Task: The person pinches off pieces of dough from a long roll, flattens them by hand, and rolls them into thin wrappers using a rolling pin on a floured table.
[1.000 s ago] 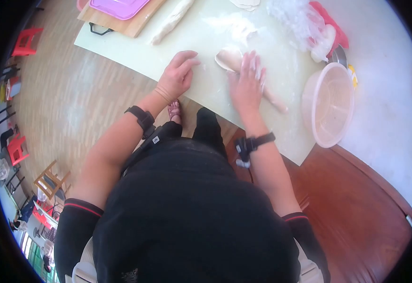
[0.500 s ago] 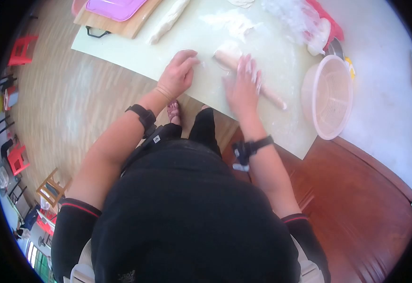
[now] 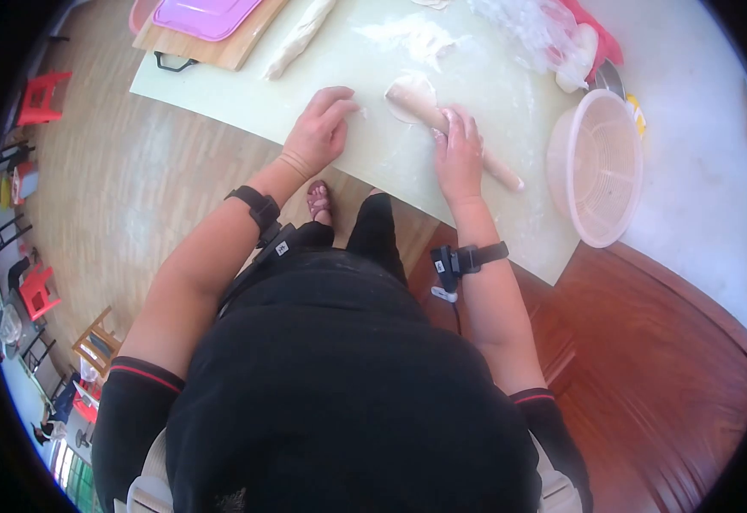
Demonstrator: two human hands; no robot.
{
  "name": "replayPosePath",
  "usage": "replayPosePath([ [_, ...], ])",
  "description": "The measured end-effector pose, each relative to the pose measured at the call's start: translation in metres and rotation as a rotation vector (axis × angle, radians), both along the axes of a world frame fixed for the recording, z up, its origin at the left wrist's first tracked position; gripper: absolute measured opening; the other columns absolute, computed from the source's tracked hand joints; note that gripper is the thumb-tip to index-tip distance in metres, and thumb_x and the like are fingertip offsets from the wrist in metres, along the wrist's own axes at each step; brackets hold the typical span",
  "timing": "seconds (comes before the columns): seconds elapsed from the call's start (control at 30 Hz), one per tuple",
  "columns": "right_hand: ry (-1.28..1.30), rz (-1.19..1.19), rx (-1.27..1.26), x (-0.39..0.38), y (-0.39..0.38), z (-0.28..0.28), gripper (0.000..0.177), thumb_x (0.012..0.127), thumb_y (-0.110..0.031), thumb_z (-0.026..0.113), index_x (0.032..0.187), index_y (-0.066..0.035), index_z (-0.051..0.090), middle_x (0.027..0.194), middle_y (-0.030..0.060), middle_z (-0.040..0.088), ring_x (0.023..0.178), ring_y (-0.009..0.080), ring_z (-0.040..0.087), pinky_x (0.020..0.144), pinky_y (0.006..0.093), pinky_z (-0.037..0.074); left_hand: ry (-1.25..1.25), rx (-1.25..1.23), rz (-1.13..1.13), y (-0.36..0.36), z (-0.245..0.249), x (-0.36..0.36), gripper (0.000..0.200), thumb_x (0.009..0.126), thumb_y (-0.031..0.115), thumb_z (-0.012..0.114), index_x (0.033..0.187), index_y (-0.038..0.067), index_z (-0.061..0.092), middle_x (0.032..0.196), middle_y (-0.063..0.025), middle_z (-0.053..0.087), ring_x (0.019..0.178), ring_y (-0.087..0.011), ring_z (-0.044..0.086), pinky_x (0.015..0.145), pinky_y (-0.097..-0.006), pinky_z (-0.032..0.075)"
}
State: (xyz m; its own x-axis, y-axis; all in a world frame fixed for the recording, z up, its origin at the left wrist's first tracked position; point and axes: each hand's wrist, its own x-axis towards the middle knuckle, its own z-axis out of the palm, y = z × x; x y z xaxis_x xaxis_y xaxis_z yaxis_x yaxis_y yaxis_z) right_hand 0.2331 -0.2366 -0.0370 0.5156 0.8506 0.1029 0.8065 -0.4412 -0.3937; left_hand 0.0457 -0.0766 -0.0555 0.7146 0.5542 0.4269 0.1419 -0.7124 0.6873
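Note:
A wooden rolling pin (image 3: 501, 170) lies slantwise on the pale floured mat (image 3: 339, 192), its upper end over a thin round dough wrapper (image 3: 414, 85). My right hand (image 3: 459, 158) is closed over the middle of the pin, with floury fingers. To the left, near the mat's front edge, my left hand (image 3: 318, 132) rests with its fingers curled in; nothing shows in it, and it is apart from the wrapper. A long dough roll (image 3: 299, 41) lies farther back on the left. Loose flour (image 3: 420, 38) is spread beyond the wrapper.
At the back left a purple lid (image 3: 206, 15) sits on a wooden board (image 3: 241, 47). A pink plastic basket (image 3: 600, 171) stands at the right, with a clear plastic bag (image 3: 527, 30) and red bag (image 3: 600, 38) behind it. Red stools (image 3: 41, 98) stand on the floor at left.
My right hand has shifted slightly right and toward me along the pin, from a blurred stroke to a steadier hold. More of the round wrapper shows. My left hand has barely moved.

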Motion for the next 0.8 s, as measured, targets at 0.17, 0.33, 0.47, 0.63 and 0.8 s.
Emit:
replayPosePath([
  [0.17, -0.022, -0.145, 0.126, 0.014, 0.001, 0.011, 0.036, 0.087, -0.010, 0.061, 0.122, -0.008, 0.053, 0.119, 0.0109, 0.054, 0.110, 0.0318, 0.053, 0.095, 0.0433, 0.042, 0.039, 0.107, -0.180, 0.000, -0.004, 0.006, 0.038, 0.074, -0.008, 0.056, 0.110, 0.004, 0.061, 0.125, -0.0150, 0.055, 0.111, -0.0341, 0.055, 0.096, -0.0431, 0.046],
  [0.33, 0.038, -0.150, 0.196, 0.029, -0.002, 0.011, 0.036, 0.086, -0.010, 0.062, 0.121, -0.008, 0.055, 0.117, 0.0117, 0.055, 0.109, 0.0320, 0.053, 0.095, 0.0432, 0.043, 0.196, 0.253, -0.324, -0.027, 0.017, 0.049, 0.049, 0.078, 0.000, 0.058, 0.127, 0.005, 0.054, 0.140, -0.0136, 0.049, 0.131, -0.0313, 0.043, 0.111, -0.0445, 0.035],
  [0.47, 0.028, -0.115, 0.203, 0.029, -0.001, 0.017, 0.036, 0.085, -0.011, 0.063, 0.121, -0.007, 0.056, 0.117, 0.0118, 0.055, 0.109, 0.0319, 0.054, 0.095, 0.0426, 0.043, 0.331, 0.336, -0.322, -0.029, 0.014, 0.047, 0.048, 0.082, 0.007, 0.057, 0.130, 0.004, 0.052, 0.141, -0.0127, 0.048, 0.135, -0.0310, 0.040, 0.112, -0.0469, 0.033],
  [0.63, 0.068, 0.028, -0.013, -0.008, 0.006, 0.007, 0.042, 0.089, -0.018, 0.060, 0.129, -0.008, 0.052, 0.126, 0.0131, 0.053, 0.120, 0.0333, 0.049, 0.103, 0.0487, 0.037, 0.342, 0.344, -0.406, -0.019, 0.010, 0.021, 0.046, 0.084, 0.008, 0.055, 0.130, 0.002, 0.052, 0.142, -0.0127, 0.047, 0.136, -0.0292, 0.039, 0.113, -0.0462, 0.030],
  [0.8, -0.195, -0.006, 0.037, 0.003, 0.031, -0.003, 0.055, 0.095, -0.030, 0.050, 0.143, -0.007, 0.038, 0.148, 0.0155, 0.039, 0.140, 0.0335, 0.030, 0.114, 0.0530, 0.023, 0.324, 0.349, -0.402, -0.020, 0.012, 0.019, 0.049, 0.081, 0.006, 0.058, 0.130, 0.002, 0.052, 0.141, -0.0122, 0.048, 0.134, -0.0293, 0.041, 0.113, -0.0452, 0.032],
])
